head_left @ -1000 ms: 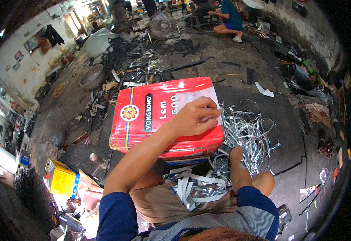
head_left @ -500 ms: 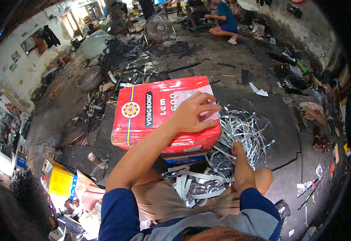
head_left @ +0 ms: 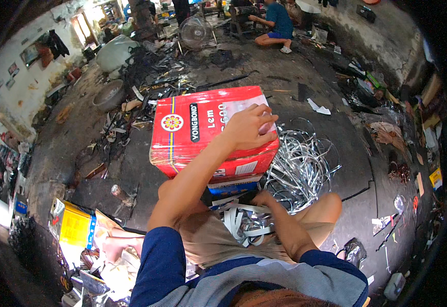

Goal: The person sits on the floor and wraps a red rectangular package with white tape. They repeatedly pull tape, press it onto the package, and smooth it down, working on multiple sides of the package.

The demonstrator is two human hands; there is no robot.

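Note:
A large red box [head_left: 182, 148] with a flower emblem stands in front of me, with a blue object [head_left: 233, 189] beneath its near side. Stretched across the box's top, my left hand [head_left: 249, 125] rests near the right edge over a pale patch, fingers bent and apart. My right hand [head_left: 265, 199] is low beside the box's near face, just above a bundle of white and silver strips [head_left: 246, 225] between my legs. Shadow and blur hide its fingers. To the right of the box lies a tangled heap of shiny silver strips [head_left: 302, 163].
A yellow container [head_left: 75, 227] and pale scraps lie at lower left, near a short upright cylinder [head_left: 122, 194]. Beyond the box are a basin [head_left: 109, 95], dark scraps and a standing fan [head_left: 195, 33]. Another person [head_left: 277, 23] crouches at the back. Scraps line the right wall.
My right hand has moved left from the silver heap to the near side of the box. My left hand stays on the box's top right edge. The view has shifted slightly.

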